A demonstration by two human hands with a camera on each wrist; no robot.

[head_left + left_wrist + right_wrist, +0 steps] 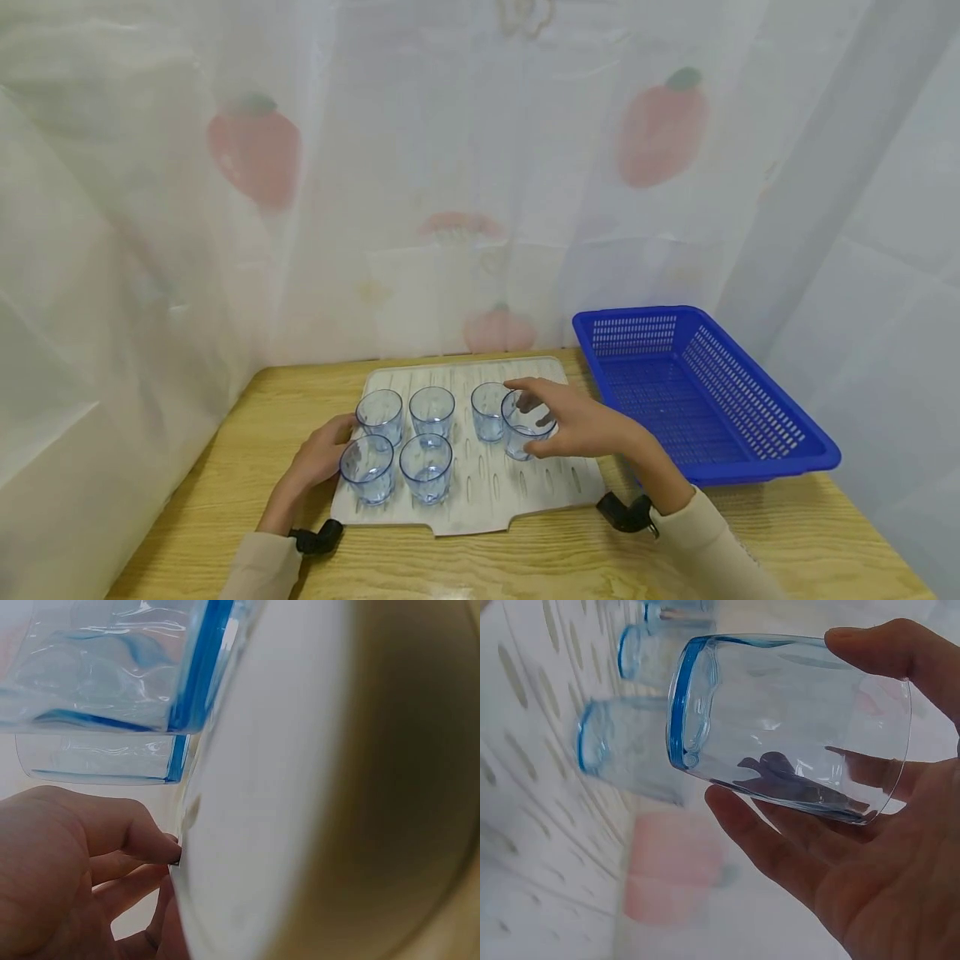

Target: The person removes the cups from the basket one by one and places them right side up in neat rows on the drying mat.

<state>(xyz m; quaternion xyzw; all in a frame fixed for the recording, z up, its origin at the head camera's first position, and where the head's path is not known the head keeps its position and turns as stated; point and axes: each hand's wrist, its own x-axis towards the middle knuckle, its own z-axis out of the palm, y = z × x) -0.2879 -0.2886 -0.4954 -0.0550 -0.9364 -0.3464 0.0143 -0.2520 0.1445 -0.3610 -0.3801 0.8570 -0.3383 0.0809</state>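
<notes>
My right hand grips a clear, blue-tinted drinking glass, thumb on one side and fingers on the other. The glass is upright over the right part of a pale, slotted draining tray; whether its base touches the tray I cannot tell. Right beside it stands another glass. At the tray's left edge, my left hand pinches the rim between thumb and fingers, as the left wrist view shows. Several matching glasses stand upright in two rows on the tray's left half, close to that hand.
A blue plastic basket with slotted sides lies on the right of the wooden table, just past the tray. Behind the table hangs a pale curtain with strawberry prints.
</notes>
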